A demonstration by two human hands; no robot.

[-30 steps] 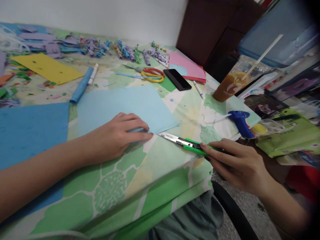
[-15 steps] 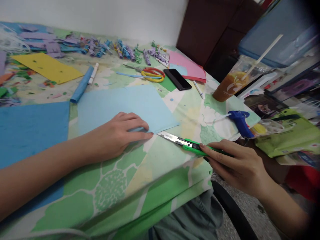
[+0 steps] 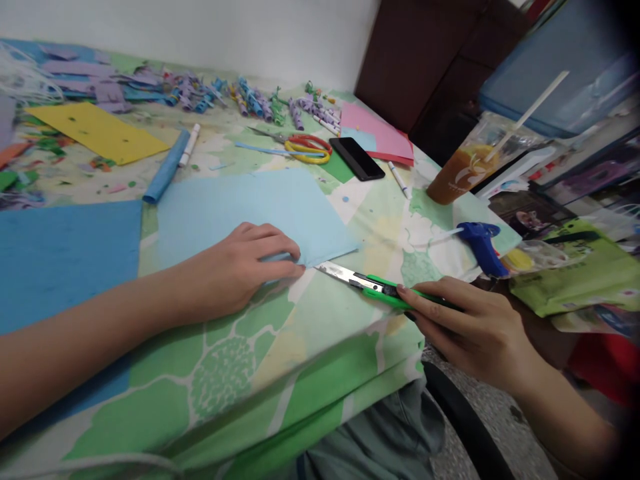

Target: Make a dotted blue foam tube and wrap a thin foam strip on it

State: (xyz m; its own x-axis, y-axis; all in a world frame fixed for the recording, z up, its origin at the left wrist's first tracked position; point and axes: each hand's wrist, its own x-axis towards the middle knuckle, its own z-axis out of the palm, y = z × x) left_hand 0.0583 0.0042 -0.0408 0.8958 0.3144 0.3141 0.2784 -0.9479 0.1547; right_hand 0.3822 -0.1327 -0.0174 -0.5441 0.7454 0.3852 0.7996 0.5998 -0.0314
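A light blue sheet (image 3: 240, 207) lies on the table, its near right edge slightly raised as if folded. My left hand (image 3: 245, 267) rests palm down on the sheet's near edge, fingers apart and a little bent. In my right hand (image 3: 470, 327) is a green utility knife (image 3: 385, 291), held by its handle. The knife's bare blade points left, and its tip touches the sheet's near edge, just right of my left fingertips.
Scissors (image 3: 310, 148), a black phone (image 3: 356, 159) and a marker (image 3: 399, 179) lie beyond the sheet. At the right are a drink cup (image 3: 457, 175) and a blue glue gun (image 3: 481, 247). Darker blue paper (image 3: 70, 257) and a blue roll (image 3: 167, 167) lie left.
The view has shifted very slightly. Both hands and the knife are nearly where they were, with the blade still at the sheet's edge.
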